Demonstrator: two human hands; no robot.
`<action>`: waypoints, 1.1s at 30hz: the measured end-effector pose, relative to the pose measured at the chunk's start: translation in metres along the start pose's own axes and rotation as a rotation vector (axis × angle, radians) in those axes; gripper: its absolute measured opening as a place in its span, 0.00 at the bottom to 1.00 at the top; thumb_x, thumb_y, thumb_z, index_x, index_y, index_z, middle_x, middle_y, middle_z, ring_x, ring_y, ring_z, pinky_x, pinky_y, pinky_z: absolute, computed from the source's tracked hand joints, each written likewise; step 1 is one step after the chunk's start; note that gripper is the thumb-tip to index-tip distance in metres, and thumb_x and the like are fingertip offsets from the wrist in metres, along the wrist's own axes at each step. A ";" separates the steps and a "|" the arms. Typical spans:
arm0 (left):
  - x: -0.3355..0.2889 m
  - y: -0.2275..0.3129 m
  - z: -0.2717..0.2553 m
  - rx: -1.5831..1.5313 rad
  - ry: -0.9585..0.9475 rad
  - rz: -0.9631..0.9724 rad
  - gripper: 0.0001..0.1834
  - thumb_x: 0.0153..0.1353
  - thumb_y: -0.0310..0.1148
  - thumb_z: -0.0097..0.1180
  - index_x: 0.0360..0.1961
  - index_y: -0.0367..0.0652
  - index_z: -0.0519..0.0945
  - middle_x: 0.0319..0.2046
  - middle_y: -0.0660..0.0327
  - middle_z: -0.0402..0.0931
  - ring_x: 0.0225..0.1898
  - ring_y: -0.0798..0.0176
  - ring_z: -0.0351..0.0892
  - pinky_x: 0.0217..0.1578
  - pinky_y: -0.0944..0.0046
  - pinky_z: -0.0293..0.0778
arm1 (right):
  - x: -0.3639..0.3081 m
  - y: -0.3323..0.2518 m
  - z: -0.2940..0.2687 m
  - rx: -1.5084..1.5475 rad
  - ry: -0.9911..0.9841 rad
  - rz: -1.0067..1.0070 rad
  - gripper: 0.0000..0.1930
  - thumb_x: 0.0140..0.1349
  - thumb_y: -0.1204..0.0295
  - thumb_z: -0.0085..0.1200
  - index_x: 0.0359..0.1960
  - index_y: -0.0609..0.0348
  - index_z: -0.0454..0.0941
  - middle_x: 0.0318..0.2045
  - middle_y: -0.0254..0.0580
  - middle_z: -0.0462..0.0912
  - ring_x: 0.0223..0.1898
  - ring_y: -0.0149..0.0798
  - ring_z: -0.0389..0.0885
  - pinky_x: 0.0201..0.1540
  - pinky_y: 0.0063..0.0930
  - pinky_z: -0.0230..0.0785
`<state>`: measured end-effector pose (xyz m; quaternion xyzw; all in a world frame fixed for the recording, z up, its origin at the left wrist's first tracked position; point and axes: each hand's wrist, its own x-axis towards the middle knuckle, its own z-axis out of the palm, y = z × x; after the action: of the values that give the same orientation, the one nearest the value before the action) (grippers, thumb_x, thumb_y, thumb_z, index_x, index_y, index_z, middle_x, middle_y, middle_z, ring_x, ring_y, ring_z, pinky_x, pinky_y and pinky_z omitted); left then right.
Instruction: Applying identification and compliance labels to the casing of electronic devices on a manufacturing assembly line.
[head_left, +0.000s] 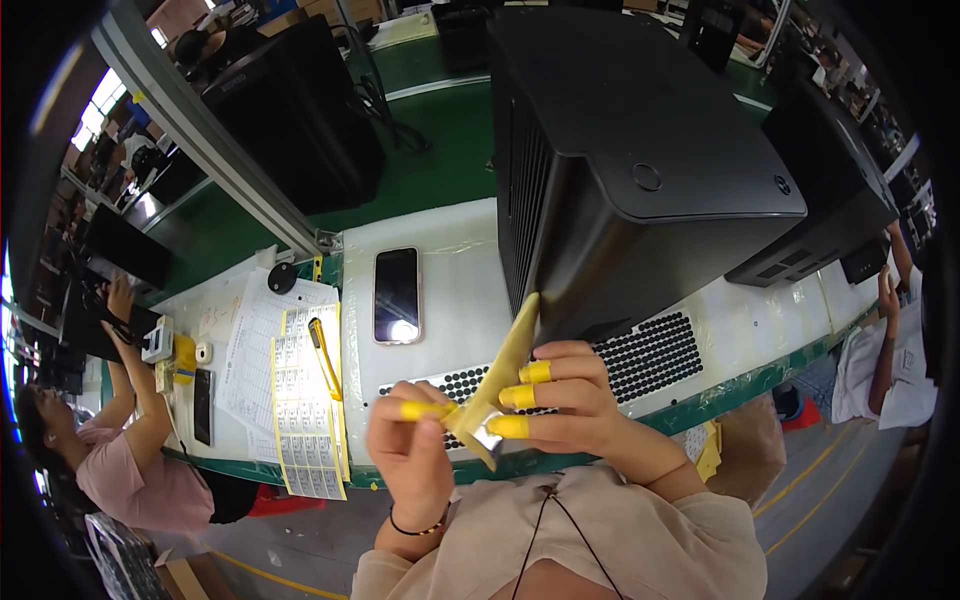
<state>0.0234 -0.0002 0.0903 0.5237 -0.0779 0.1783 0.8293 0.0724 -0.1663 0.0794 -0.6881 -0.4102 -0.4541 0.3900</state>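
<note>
A folded, yellowish strip of label backing (512, 358) with a silvery patch near its lower end slants between my hands. My right hand (572, 408), with yellow finger cots on several fingers, holds it from the right. At its lower left edge, the thumb and yellow-covered forefinger of my left hand (412, 450) are pinched together. Whether a small label sits between those fingertips is hard to see. The strip's upper tip reaches the lower corner of a large black computer case (640, 150). Under and beside my hands lies a sheet of black round pads (650, 355).
Left of the case lies a phone (397, 297). Farther left are a sheet of silver labels (305, 400), a yellow utility knife (325, 358) and papers (262, 340). Another black case (825, 190) stands at right. Co-workers sit at both sides; a metal post (205, 130) rises left.
</note>
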 end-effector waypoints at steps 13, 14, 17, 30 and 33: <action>0.013 -0.014 -0.013 0.352 -0.228 0.005 0.26 0.61 0.42 0.59 0.52 0.32 0.72 0.50 0.51 0.71 0.51 0.59 0.72 0.52 0.63 0.68 | -0.010 0.005 0.008 0.216 -0.097 0.204 0.14 0.43 0.78 0.67 0.35 0.54 0.82 0.42 0.41 0.81 0.37 0.42 0.85 0.34 0.27 0.78; 0.017 -0.016 -0.016 0.354 -0.230 0.005 0.26 0.61 0.42 0.59 0.52 0.32 0.72 0.50 0.51 0.71 0.51 0.59 0.72 0.52 0.63 0.68 | -0.011 0.007 0.009 0.211 -0.131 0.211 0.14 0.44 0.79 0.66 0.34 0.55 0.82 0.43 0.42 0.81 0.35 0.41 0.85 0.33 0.27 0.78; 0.030 -0.015 -0.030 0.176 -0.115 -0.354 0.27 0.64 0.41 0.56 0.56 0.32 0.71 0.53 0.52 0.72 0.54 0.60 0.72 0.55 0.62 0.67 | -0.009 0.007 0.007 0.313 -0.182 0.262 0.12 0.46 0.81 0.64 0.34 0.55 0.80 0.43 0.44 0.81 0.35 0.41 0.84 0.35 0.26 0.77; 0.035 -0.006 -0.012 -0.102 -0.545 -0.005 0.51 0.47 0.26 0.57 0.72 0.48 0.46 0.70 0.41 0.44 0.71 0.46 0.47 0.67 0.50 0.46 | 0.008 -0.018 -0.002 1.165 0.175 0.647 0.06 0.68 0.72 0.47 0.42 0.48 0.63 0.52 0.37 0.66 0.61 0.45 0.65 0.62 0.77 0.51; 0.038 -0.001 -0.008 -0.299 -0.645 -0.082 0.53 0.42 0.22 0.49 0.73 0.48 0.43 0.72 0.40 0.37 0.73 0.45 0.39 0.68 0.52 0.39 | 0.019 -0.020 -0.007 1.206 0.246 0.839 0.08 0.67 0.63 0.50 0.39 0.43 0.63 0.51 0.29 0.66 0.60 0.43 0.65 0.63 0.73 0.53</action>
<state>0.0591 0.0145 0.0978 0.4287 -0.3398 -0.0431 0.8360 0.0563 -0.1617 0.1030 -0.3976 -0.2446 -0.0370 0.8836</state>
